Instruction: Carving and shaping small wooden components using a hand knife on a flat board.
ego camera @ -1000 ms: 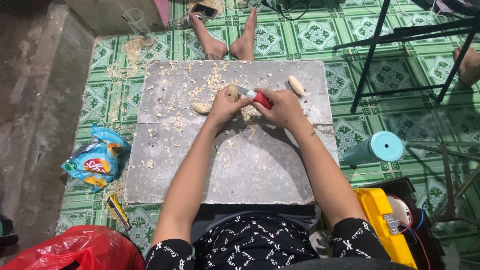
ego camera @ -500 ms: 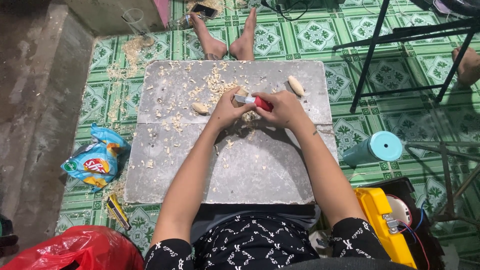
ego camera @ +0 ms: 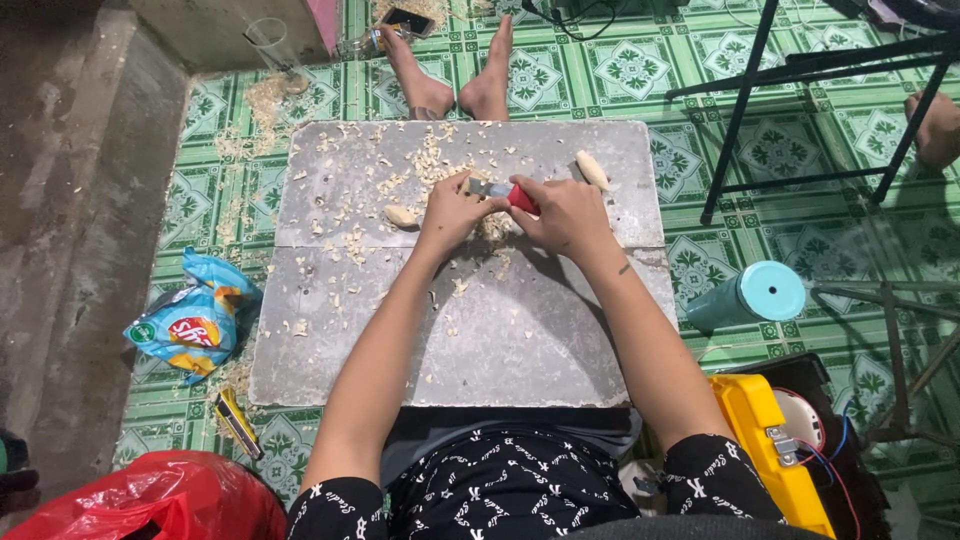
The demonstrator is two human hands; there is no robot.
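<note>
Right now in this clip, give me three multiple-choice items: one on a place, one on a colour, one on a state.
1. Where does the snack bag lie?
A. on the floor tiles left of the grey slab
B. on the slab's middle
C. under the black frame

2. What colour is the handle of the knife in the right hand?
A. blue
B. red
C. yellow

3. How does the teal tumbler sit?
A. upright on the slab
B. hanging from the frame
C. lying on its side on the floor

Answers:
1 A, the bag rests on green tiles beside the slab's left edge.
2 B, a red grip shows between the right hand and the left hand.
3 C, its round lid faces sideways, right of the slab.
</note>
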